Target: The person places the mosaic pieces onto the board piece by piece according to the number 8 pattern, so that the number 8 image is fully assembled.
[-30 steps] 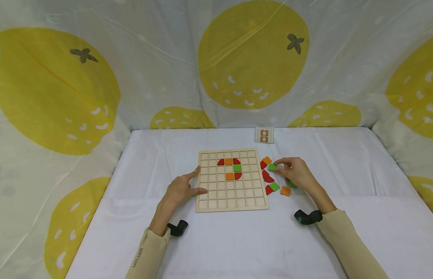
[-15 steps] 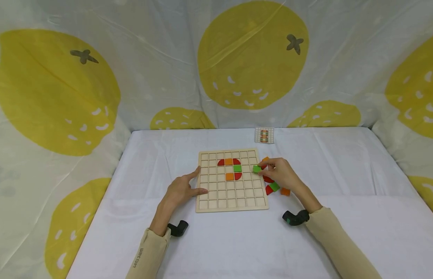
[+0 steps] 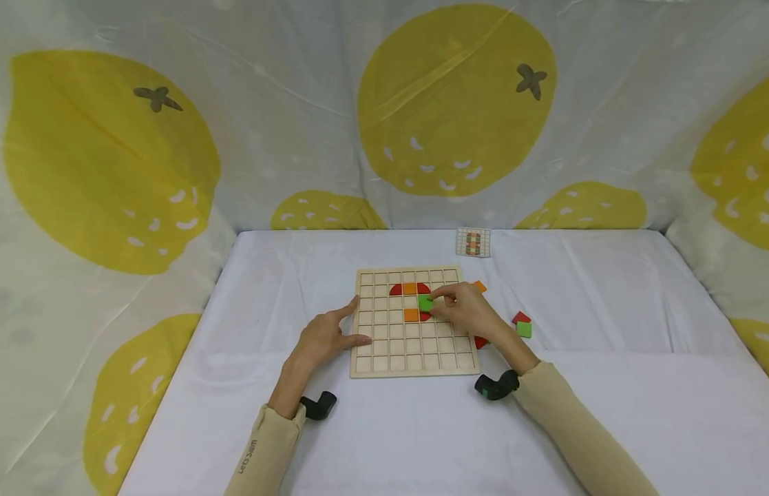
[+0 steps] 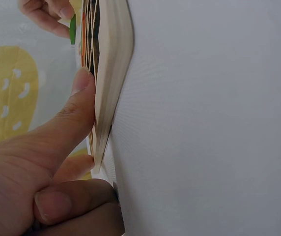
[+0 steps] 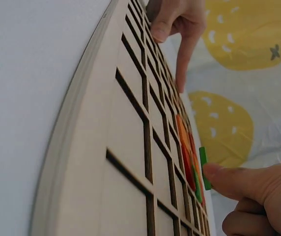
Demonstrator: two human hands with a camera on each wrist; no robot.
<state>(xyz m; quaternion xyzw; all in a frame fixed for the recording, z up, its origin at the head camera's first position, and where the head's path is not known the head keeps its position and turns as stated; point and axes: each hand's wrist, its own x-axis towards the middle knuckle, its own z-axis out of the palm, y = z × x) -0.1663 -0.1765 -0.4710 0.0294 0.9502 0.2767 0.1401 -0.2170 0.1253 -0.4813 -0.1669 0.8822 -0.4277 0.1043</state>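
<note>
A square wooden grid board lies on the table. My left hand steadies its left side, thumb extended over the edge and index finger at the rim. Between thumb and fingertip my right hand pinches a green square tile above the board's upper middle. The right wrist view shows this tile raised above the grid on edge. Set into cells are an orange tile, another orange tile and red rounded pieces. The held tile covers the green piece below it in the head view.
Right of the board lie loose pieces, partly hidden by my right hand: an orange tile, a red piece, another red piece and a green tile. A small pattern card lies behind the board.
My right hand has carried the green tile leftward from the loose pieces to above the board's middle. My left hand keeps its place at the board's left edge.
</note>
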